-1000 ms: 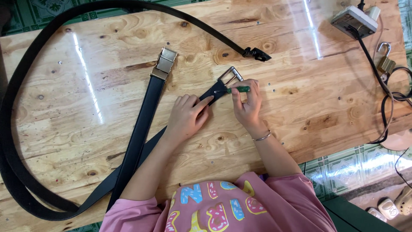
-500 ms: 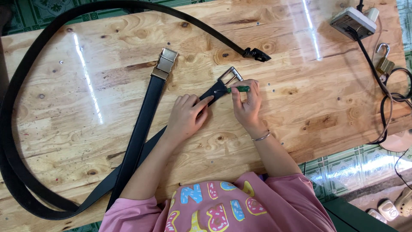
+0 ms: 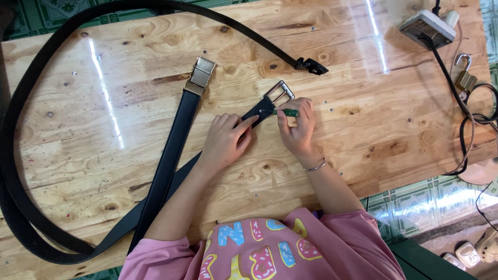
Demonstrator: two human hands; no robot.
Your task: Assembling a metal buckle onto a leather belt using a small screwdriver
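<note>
Now pressing left hand (image 3: 224, 141) flat on black belt (image 3: 255, 114) near its silver buckle (image 3: 278, 92); right hand (image 3: 296, 127) pinching green screwdriver (image 3: 284, 112) against belt end at table (image 3: 363, 129) centre. Probably fastening buckle; needing steady tip. Second belt (image 3: 174, 150) lying beside.

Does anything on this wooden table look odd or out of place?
Little stands out. A brass padlock lies open among the cables at the table's right end. The left hand presses the belt end while the right hand holds a green-handled tool near the buckle.
</note>
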